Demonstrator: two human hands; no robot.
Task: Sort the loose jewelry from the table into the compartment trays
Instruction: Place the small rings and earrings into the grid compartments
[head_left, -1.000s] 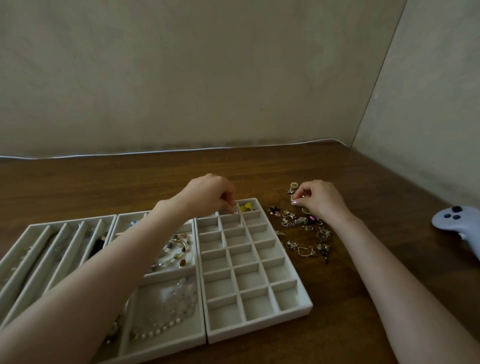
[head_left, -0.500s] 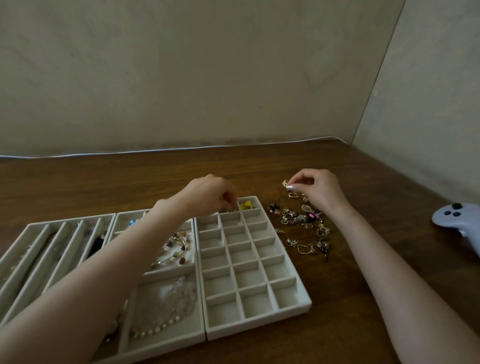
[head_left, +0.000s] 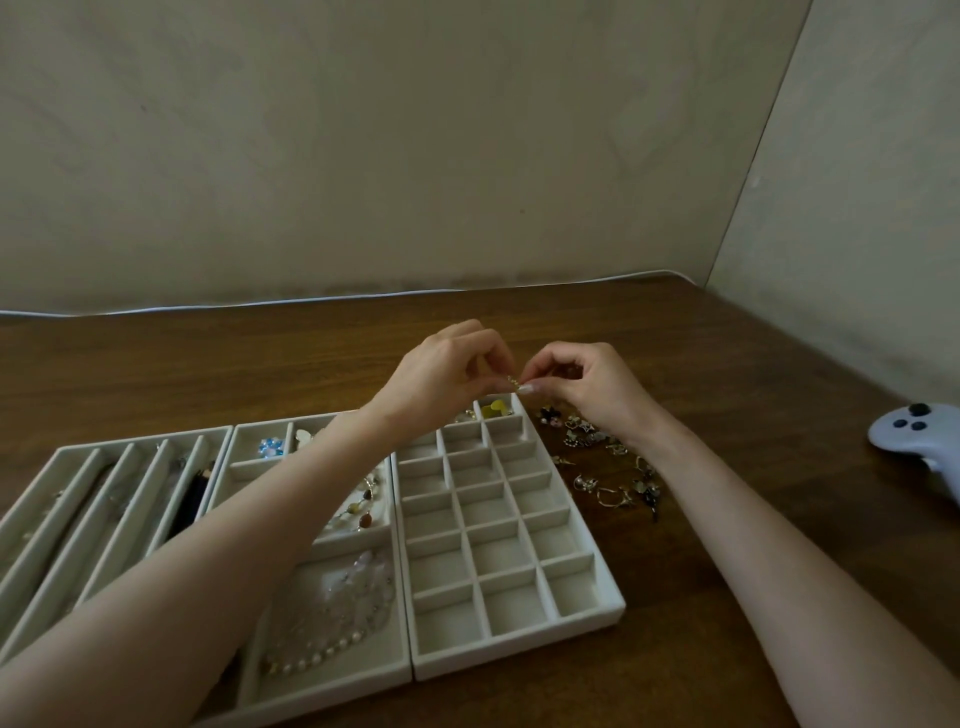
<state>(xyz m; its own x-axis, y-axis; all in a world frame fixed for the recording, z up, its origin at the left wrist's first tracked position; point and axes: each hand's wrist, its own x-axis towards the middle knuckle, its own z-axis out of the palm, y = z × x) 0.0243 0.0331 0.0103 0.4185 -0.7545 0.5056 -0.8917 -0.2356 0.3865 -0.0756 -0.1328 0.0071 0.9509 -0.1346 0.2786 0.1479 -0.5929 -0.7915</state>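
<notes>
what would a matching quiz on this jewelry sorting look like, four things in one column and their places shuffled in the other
Things
1. pearl strand
2. yellow piece
3. loose jewelry pile
4. small gold piece

Places
A. on the table, right of the grid tray
B. pinched between the left hand and right hand
C. nearest compartment of the middle tray
D. far right corner cell of the grid tray

Pairs: 1-C, 2-D, 3-A, 4-B
</notes>
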